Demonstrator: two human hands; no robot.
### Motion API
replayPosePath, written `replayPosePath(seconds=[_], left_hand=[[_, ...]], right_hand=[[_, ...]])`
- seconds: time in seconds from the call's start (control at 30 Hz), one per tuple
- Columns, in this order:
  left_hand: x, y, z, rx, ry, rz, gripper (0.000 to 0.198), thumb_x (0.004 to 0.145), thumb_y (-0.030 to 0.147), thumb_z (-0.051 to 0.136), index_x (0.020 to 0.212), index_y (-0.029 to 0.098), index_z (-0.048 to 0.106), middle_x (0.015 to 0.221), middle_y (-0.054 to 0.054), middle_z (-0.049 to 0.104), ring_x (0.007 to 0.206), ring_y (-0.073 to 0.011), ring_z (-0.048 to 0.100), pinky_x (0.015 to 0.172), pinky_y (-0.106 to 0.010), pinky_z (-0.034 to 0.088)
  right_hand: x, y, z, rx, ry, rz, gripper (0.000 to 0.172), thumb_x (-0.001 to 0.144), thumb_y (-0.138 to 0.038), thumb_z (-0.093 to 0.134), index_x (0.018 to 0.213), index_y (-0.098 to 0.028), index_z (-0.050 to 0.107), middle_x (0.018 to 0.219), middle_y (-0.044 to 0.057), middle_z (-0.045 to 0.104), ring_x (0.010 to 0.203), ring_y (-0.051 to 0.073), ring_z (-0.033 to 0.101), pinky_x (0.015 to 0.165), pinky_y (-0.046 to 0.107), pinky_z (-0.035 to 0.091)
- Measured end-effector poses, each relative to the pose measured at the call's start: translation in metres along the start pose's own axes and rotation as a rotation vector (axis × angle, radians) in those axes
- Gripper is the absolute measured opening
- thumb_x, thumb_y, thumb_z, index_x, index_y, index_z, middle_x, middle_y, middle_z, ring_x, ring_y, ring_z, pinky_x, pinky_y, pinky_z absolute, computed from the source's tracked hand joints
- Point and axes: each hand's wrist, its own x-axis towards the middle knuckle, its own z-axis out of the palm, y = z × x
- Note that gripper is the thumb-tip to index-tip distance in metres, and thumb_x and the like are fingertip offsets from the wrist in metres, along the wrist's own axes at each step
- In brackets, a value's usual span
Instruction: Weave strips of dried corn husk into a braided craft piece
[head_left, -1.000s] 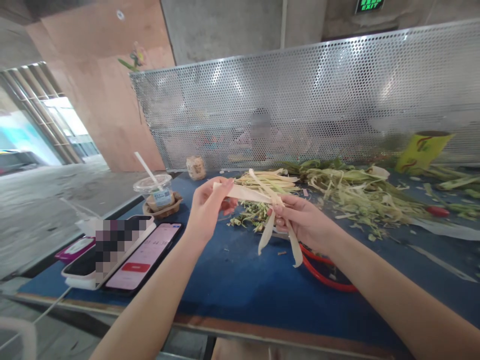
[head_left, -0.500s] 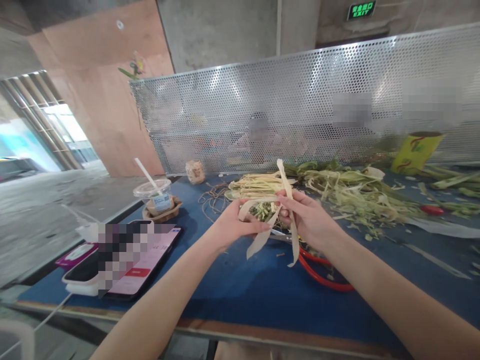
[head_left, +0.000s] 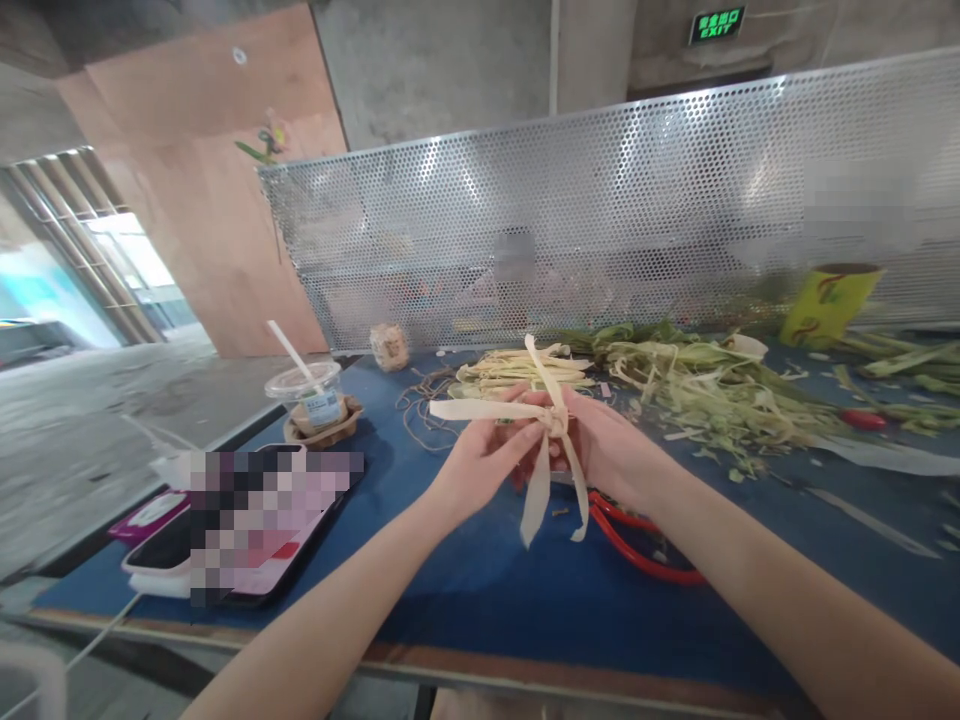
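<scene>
Pale, flat strips that look like dried husk (head_left: 555,423) cross at a small knot between my hands, with several loose ends pointing up, left and down. My left hand (head_left: 491,455) is closed around them from the left, thumb near the knot. From the right, my right hand (head_left: 607,440) grips them close beside the knot. Some fingertips of both hands are hidden behind the strips. Just below my right hand lie red-handled scissors (head_left: 637,560), partly covered by my forearm. Behind the hands sits a bundle of pale yellow strips (head_left: 517,368).
A pile of green and pale husks (head_left: 690,395) covers the back right, near a yellow roll (head_left: 832,305). Brown twine (head_left: 427,405) lies left of the bundle. A lidded cup (head_left: 319,405) and phones (head_left: 247,530) stand at left. A perforated metal panel (head_left: 450,210) borders the back.
My left fingers have shifted in toward the knot. The strips have turned to face me; one end now points farther left and the knot shows clearly.
</scene>
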Motion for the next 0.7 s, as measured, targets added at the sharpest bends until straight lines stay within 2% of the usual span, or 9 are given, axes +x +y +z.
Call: replayPosePath(seconds=[0.07, 0.13, 0.23, 0.33, 0.43, 0.5, 0.57, 0.7], left_hand=[[0.001, -0.003, -0.001, 0.096, 0.049, -0.020, 0.031, 0.079, 0.042, 0.047, 0.071, 0.013, 0.056, 0.058, 0.000, 0.055, 0.048, -0.0076, 0.047, 0.050, -0.022, 0.041], [0.001, -0.005, -0.003, 0.146, 0.093, 0.002, 0.036, 0.081, 0.044, 0.043, 0.065, 0.014, 0.055, 0.058, 0.000, 0.054, 0.050, -0.0081, 0.046, 0.052, -0.023, 0.041], [0.000, -0.005, -0.003, 0.197, 0.105, 0.078, 0.037, 0.083, 0.046, 0.038, 0.077, 0.015, 0.059, 0.063, -0.001, 0.055, 0.055, -0.0099, 0.048, 0.053, -0.023, 0.041], [-0.002, -0.003, -0.003, 0.315, 0.158, 0.165, 0.037, 0.084, 0.043, 0.036, 0.090, 0.016, 0.061, 0.068, -0.001, 0.058, 0.059, -0.0104, 0.049, 0.059, -0.024, 0.042], [-0.005, -0.001, -0.005, 0.497, 0.219, 0.264, 0.039, 0.085, 0.041, 0.035, 0.077, 0.016, 0.064, 0.072, -0.003, 0.062, 0.068, -0.0129, 0.054, 0.069, -0.025, 0.042], [-0.007, 0.001, -0.006, 0.599, 0.207, 0.320, 0.040, 0.086, 0.038, 0.034, 0.072, 0.016, 0.064, 0.073, -0.004, 0.064, 0.073, -0.0151, 0.057, 0.072, -0.026, 0.042], [-0.009, 0.002, -0.007, 0.659, 0.190, 0.392, 0.036, 0.085, 0.036, 0.035, 0.077, 0.016, 0.064, 0.077, -0.005, 0.064, 0.077, -0.0163, 0.057, 0.074, -0.027, 0.041], [-0.011, 0.003, -0.006, 0.636, 0.146, 0.485, 0.028, 0.080, 0.038, 0.046, 0.086, 0.015, 0.061, 0.083, -0.006, 0.062, 0.074, -0.0154, 0.053, 0.071, -0.027, 0.042]], right_hand=[[0.000, 0.000, 0.000, -0.047, 0.024, -0.007, 0.029, 0.075, -0.045, 0.056, 0.090, -0.023, 0.065, 0.067, 0.002, 0.064, 0.058, 0.014, 0.058, 0.058, 0.030, 0.047], [0.000, 0.000, -0.001, -0.127, 0.093, -0.071, 0.026, 0.074, -0.043, 0.058, 0.088, -0.023, 0.067, 0.071, 0.002, 0.065, 0.062, 0.015, 0.059, 0.061, 0.029, 0.046], [0.001, 0.000, -0.004, -0.248, 0.170, -0.224, 0.022, 0.073, -0.040, 0.060, 0.085, -0.025, 0.069, 0.089, 0.002, 0.066, 0.074, 0.015, 0.058, 0.066, 0.029, 0.045], [0.001, -0.001, -0.004, -0.296, 0.155, -0.316, 0.020, 0.072, -0.038, 0.061, 0.085, -0.026, 0.070, 0.106, 0.002, 0.062, 0.090, 0.018, 0.055, 0.073, 0.031, 0.044], [0.000, -0.001, -0.001, -0.280, 0.123, -0.314, 0.021, 0.071, -0.040, 0.062, 0.082, -0.025, 0.071, 0.114, 0.003, 0.058, 0.099, 0.021, 0.053, 0.080, 0.034, 0.044], [-0.001, 0.000, 0.000, -0.284, 0.126, -0.317, 0.021, 0.072, -0.041, 0.061, 0.083, -0.027, 0.071, 0.120, 0.001, 0.054, 0.106, 0.021, 0.050, 0.085, 0.034, 0.042], [-0.001, 0.002, 0.000, -0.312, 0.114, -0.339, 0.021, 0.074, -0.040, 0.059, 0.087, -0.029, 0.070, 0.123, 0.000, 0.051, 0.113, 0.021, 0.045, 0.090, 0.034, 0.040], [-0.002, 0.008, 0.000, -0.373, 0.068, -0.385, 0.020, 0.077, -0.039, 0.056, 0.089, -0.031, 0.069, 0.118, -0.001, 0.055, 0.118, 0.021, 0.040, 0.095, 0.037, 0.036]])
